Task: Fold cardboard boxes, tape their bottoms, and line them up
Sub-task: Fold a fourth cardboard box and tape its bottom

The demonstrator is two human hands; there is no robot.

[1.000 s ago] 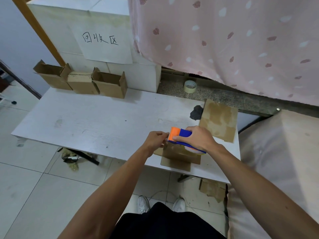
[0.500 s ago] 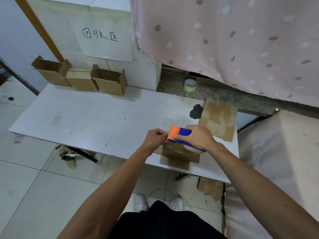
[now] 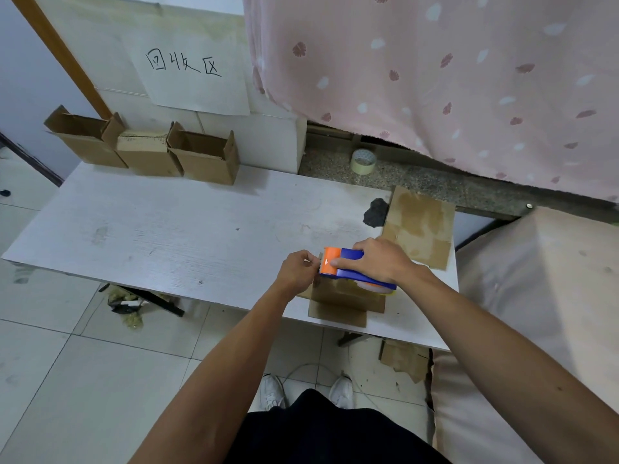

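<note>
Desk (image 3: 174, 236), 5 o'clock: right hand (image 3: 382, 262) grips tape dispenser (image 3: 348, 267) over box (image 3: 341, 301); left hand (image 3: 298, 269) pinches tape end (image 3: 317, 260); pull taut along seam.

Change is slight. The head view has tipped: the row of open boxes (image 3: 204, 159) and the far edge of the counter (image 3: 167, 236) now sit higher and further left in frame than one second ago, and the white shoes (image 3: 273, 391) show a little higher. The right hand (image 3: 382, 262), gripping the tape dispenser (image 3: 351, 255), and the left hand (image 3: 298, 269), its fingers (image 3: 311, 262) pinched at the dispenser's orange head, ride up with the scene. Any shift over the box (image 3: 341, 301) beneath is too small to tell.
</note>
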